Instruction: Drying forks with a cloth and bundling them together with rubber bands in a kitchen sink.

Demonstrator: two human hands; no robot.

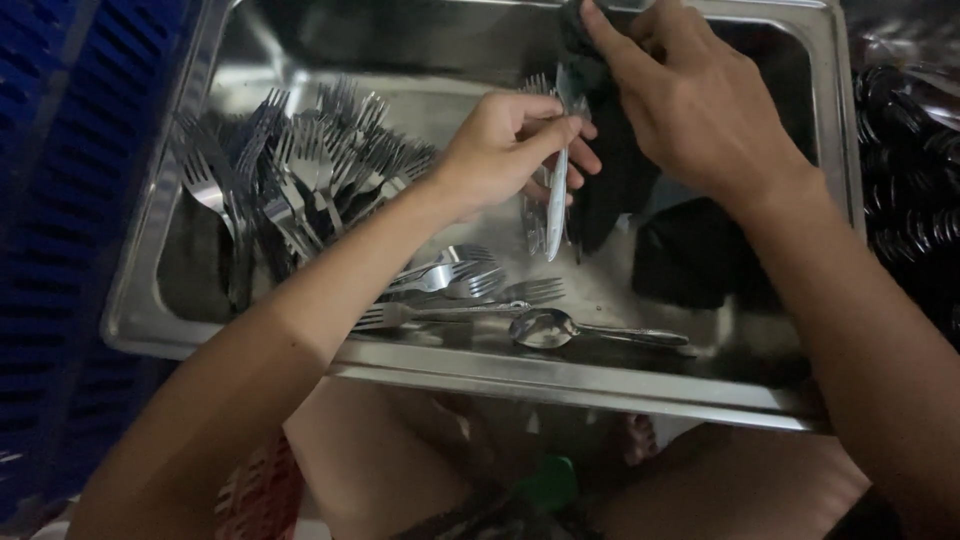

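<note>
Dim light is thrown over a steel tray (800, 395) that fills most of the view, and every place below is given relative to that tray. Outside its left wall, a blue plastic crate (55, 200) is seen. Inside the tray, against the left wall, a heap of forks (300, 180) is piled with tines pointing up and across one another. Nearer the front rim, a few loose forks (455, 285) are laid flat, and just right of them a spoon (545, 327) is rested bowl-up, its handle running toward the right wall.

Over the middle of the tray, the left hand (500, 150) is clenched around a small bundle of cutlery (556, 215), held upright with the handles hanging down. At the back rim, the right hand (690, 100) is closed on a dark cloth (610, 170), which is pressed against the top of that bundle and draped down into the tray. Outside the right wall, a stack of dark round items is glimpsed; what they are cannot be told.

A slip is judged possible: several smooth, perhaps wet, handles are pinched in one grip, so a piece could be dropped back among the loose forks. Fingers could also be pricked by tines hidden under the cloth.
</note>
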